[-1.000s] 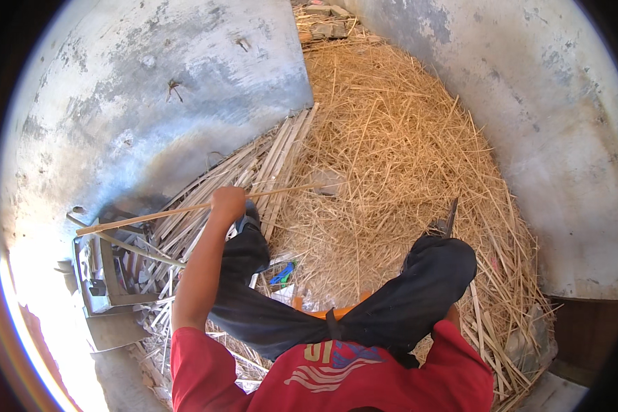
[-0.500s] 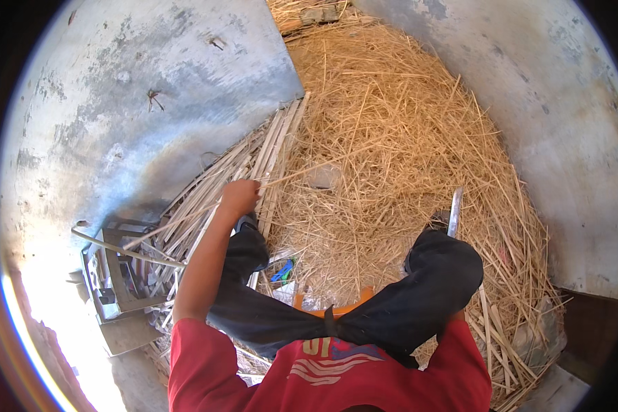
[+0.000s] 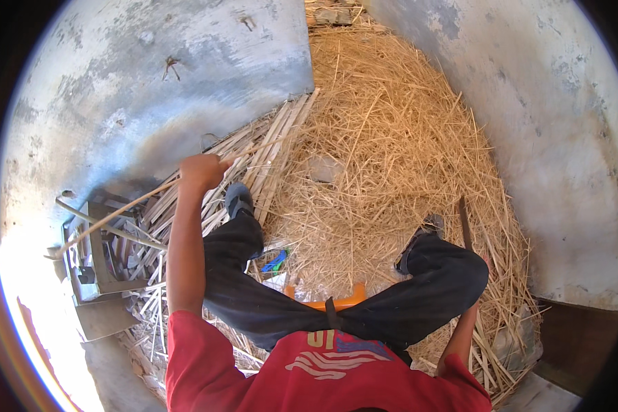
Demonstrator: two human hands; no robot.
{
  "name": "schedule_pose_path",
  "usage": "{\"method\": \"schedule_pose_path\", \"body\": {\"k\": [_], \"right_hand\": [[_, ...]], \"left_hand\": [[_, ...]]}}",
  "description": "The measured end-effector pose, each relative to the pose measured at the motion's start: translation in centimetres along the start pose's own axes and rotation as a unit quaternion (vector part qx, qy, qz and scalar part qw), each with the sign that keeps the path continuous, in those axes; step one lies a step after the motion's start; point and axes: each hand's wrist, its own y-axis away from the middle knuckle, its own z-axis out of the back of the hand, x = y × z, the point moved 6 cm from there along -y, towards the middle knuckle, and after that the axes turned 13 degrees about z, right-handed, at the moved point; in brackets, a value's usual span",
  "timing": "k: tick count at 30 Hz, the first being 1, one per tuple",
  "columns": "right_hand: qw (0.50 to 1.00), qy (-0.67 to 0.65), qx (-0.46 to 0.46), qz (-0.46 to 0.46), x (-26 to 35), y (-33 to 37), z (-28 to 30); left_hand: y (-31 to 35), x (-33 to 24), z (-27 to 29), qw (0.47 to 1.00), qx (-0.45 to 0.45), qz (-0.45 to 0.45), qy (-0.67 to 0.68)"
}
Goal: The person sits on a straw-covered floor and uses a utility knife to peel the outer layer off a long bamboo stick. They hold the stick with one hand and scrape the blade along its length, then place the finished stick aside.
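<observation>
My left hand (image 3: 202, 171) is closed round a long, thin bamboo strip (image 3: 117, 218). One end of this strip reaches out over the left side, while the other points toward the pile of pale split strips (image 3: 271, 151) by the wall. Beyond my right knee a narrow dark blade (image 3: 465, 223) sticks up, pointing away from me. My right forearm (image 3: 464, 333) runs up behind that knee, which hides my right hand and the blade's lower end. Whether the fingers grip the blade cannot be seen.
Straw-like shavings (image 3: 391, 123) cover the floor between grey walls. A flat stone (image 3: 325, 169) lies among them. At left stand a wooden frame (image 3: 99, 257) and a curved rod (image 3: 113, 229). An orange seat (image 3: 347, 301) is under me, near a blue-green item (image 3: 275, 261).
My left hand has moved left and away from me, drawing the bamboo strip far to the left. The blade turned from shiny to dark and now leans the other way.
</observation>
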Motion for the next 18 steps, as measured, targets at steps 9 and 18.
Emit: {"method": "schedule_pose_path", "body": {"k": [9, 18], "right_hand": [[0.911, -0.381, -0.144, 0.069, 14.5, -2.9, 18.1], [0.723, -0.671, 0.164, 0.016, 33.6, -0.3, 11.6]], "left_hand": [[-0.7, -3.8, -3.4, 0.995, -0.016, -0.016, -0.098], [-1.5, -7.6, -4.3, 0.991, -0.041, -0.068, -0.111]]}}
